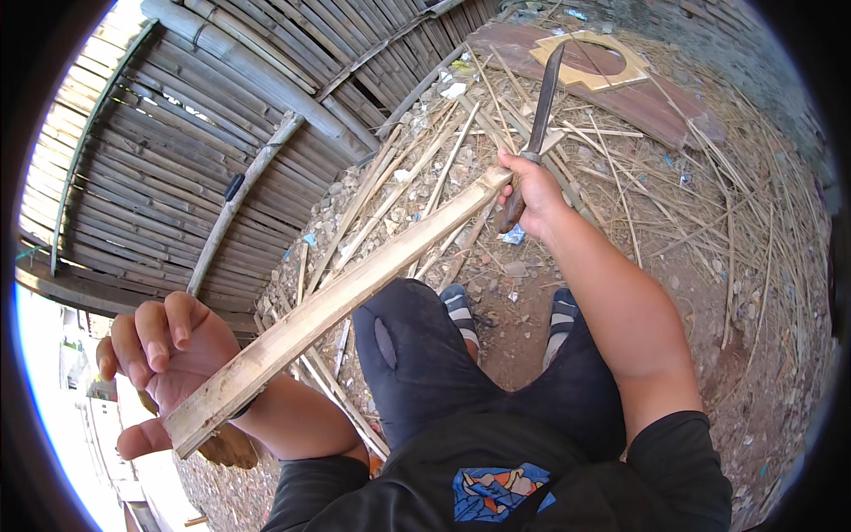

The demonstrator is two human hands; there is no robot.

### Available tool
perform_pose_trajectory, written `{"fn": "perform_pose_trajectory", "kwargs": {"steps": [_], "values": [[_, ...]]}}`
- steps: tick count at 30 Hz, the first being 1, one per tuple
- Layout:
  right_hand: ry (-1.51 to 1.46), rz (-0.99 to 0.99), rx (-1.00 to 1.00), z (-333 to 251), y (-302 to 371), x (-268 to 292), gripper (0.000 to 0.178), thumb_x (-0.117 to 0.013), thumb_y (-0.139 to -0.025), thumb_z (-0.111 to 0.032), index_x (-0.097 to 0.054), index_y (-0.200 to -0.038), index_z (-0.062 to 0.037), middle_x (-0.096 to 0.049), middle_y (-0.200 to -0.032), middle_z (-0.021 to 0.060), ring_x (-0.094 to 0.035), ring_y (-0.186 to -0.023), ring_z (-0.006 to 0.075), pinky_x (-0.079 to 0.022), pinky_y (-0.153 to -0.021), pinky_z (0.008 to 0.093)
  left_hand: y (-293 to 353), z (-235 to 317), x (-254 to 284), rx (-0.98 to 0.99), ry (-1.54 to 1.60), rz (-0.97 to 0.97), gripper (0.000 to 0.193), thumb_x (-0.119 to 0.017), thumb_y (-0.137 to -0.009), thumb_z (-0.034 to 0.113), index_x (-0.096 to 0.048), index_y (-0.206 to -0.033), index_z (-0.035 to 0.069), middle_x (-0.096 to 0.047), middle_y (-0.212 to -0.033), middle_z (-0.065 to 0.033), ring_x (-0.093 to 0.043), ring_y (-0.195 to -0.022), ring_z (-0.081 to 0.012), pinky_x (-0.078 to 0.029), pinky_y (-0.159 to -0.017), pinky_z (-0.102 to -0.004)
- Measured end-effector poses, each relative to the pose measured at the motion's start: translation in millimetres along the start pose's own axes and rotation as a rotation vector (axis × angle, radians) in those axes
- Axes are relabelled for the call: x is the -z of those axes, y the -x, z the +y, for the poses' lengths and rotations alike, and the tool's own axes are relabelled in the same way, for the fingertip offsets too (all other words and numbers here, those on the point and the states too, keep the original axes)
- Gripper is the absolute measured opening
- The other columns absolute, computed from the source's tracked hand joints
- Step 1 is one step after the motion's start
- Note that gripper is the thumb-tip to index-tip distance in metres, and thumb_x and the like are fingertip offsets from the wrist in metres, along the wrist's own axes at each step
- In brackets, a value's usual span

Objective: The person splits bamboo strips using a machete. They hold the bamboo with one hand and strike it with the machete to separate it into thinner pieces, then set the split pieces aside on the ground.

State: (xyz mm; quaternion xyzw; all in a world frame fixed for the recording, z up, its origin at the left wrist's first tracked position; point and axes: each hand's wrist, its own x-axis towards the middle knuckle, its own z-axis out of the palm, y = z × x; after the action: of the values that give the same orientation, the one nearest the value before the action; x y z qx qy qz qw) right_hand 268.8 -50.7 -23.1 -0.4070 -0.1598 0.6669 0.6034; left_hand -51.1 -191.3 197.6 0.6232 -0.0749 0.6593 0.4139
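Observation:
A long pale split-bamboo strip (pixel 346 297) slants across in front of me, from my left palm up to my right hand. My left hand (pixel 182 359) is open, palm up, its fingers apart and loosely curled. The strip's near end lies against the base of its thumb. My right hand (pixel 536 199) is closed around the brown handle of a machete (pixel 545 102), whose dark blade points up and away. The strip's far end meets the thumb and fingers of this hand; whether they also pinch it, I cannot tell.
Several loose bamboo strips (pixel 430 182) litter the rubble ground (pixel 510 355) ahead. A reddish-brown board (pixel 674 124) lies far right, with a pale wooden piece (pixel 554 53) with a round hole on it. A bamboo slat wall (pixel 168 177) stands at left. My sandalled feet (pixel 461 315) are below.

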Motion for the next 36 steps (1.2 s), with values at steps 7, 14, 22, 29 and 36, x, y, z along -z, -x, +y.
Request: {"fn": "perform_pose_trajectory", "kwargs": {"steps": [7,14,22,29,36], "values": [[-0.056,-0.035,-0.043,6,4,-4,0.024,-0.068,-0.093,-0.031,-0.062,-0.095,-0.0082,-0.061,-0.084,0.0011,-0.047,-0.059,0.0069,-0.043,-0.058,0.0258,19,12,-9,-0.069,-0.233,-0.08,0.065,-0.082,-0.067,0.065,-0.062,-0.106,0.016,-0.068,-0.09,0.0061,-0.064,-0.09,-0.0132,-0.046,-0.079,-0.0305],[0.139,-0.373,-0.184,-6,5,7,0.045,-0.066,-0.094,-0.042,-0.057,-0.126,-0.011,-0.064,-0.108,0.0109,-0.054,-0.068,0.0107,-0.05,-0.067,0.0276,-30,19,4,-0.03,-0.09,-0.132,0.039,-0.074,-0.085,0.048,-0.066,-0.099,0.013,-0.062,-0.064,0.0104,-0.059,-0.061,-0.0028,-0.043,-0.069,-0.0215],[1.38,0.085,0.048,-37,-11,59,0.078,-0.077,-0.078,-0.047,-0.054,-0.134,0.0026,-0.067,-0.112,0.0236,-0.067,-0.098,0.0254,-0.054,-0.083,0.0352,-81,23,49,0.045,-0.134,-0.072,0.11,-0.072,-0.048,0.087,-0.057,-0.115,0.001,-0.05,-0.065,0.0067,-0.045,-0.058,-0.0072,-0.033,-0.072,-0.0292],[1.465,0.113,0.313,-39,6,39,0.085,-0.078,-0.074,-0.05,-0.053,-0.133,0.0069,-0.065,-0.114,0.0275,-0.065,-0.108,0.0322,-0.051,-0.091,0.0385,-82,-9,58,0.138,-0.073,-0.033,0.134,-0.065,-0.044,0.095,-0.051,-0.132,-0.005,-0.05,-0.073,0.0036,-0.045,-0.065,-0.0095,-0.033,-0.078,-0.0312],[0.961,-0.255,0.203,-29,85,-45,0.06,-0.074,-0.086,-0.026,-0.05,-0.129,0.0085,-0.056,-0.069,0.0014,-0.052,-0.052,0.008,-0.043,-0.048,0.025,-100,-19,61,0.215,-0.145,0.082,0.101,-0.071,-0.069,0.077,-0.055,-0.132,-0.001,-0.051,-0.071,0.0032,-0.046,-0.065,-0.0105,-0.038,-0.082,-0.0332]]}}
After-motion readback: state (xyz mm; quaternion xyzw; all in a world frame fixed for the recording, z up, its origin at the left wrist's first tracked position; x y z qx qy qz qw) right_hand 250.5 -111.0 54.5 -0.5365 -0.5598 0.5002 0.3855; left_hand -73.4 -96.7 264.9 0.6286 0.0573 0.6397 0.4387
